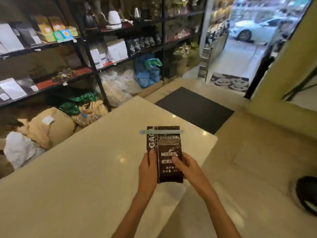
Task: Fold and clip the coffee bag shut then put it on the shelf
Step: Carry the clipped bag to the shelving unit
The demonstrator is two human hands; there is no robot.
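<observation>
A dark brown coffee bag [167,148] with white lettering is held upright above the right end of the cream table [77,169]. A pale blue bar clip [161,131] runs across its folded top and sticks out on both sides. My left hand [148,167] grips the bag's lower left edge, thumb on the front. My right hand [186,166] grips its lower right edge, thumb across the print. Black metal shelves [96,66] stand beyond the table at the left and back.
The shelves carry white and black bags, boxes and a white kettle [114,18]. Burlap sacks [51,127] and plastic bags lie on the floor under them. A dark mat [193,109] lies on the floor ahead, with an open doorway at the back right.
</observation>
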